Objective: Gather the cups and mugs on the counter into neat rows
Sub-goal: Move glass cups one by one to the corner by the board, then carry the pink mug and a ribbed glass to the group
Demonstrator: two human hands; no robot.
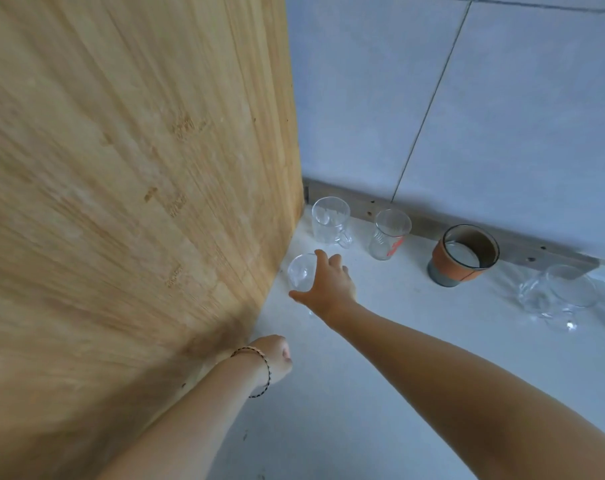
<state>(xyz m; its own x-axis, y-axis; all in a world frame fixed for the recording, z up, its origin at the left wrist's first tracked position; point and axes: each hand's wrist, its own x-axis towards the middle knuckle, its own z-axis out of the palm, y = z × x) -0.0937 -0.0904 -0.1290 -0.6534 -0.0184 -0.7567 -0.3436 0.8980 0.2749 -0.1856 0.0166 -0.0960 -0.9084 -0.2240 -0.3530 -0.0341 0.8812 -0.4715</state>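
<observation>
Glass is making up most of what is waiting here, so it is likely handling as light, rigid, slick and breakable; taking each piece around its wall or by a handle seems safest. Going from the left of the frame, a wooden panel is filling that side. At lower centre the left hand is resting loosely curled by the panel's foot, grasping nothing. Just above it, in the middle of the frame, the right hand is closing from above over the rim of a small clear glass standing on the pale table beside the panel; whether the fingers are gripping firmly cannot be told. Further up, near the wall strip, a clear handled mug is standing, then a clear tumbler with red print just to its right. Right of those, an orange-sleeved cup with a dark rim is sitting apart; it is looking sturdier and grippier. At the far right, more clear glassware is clustering, too blurred to count.
</observation>
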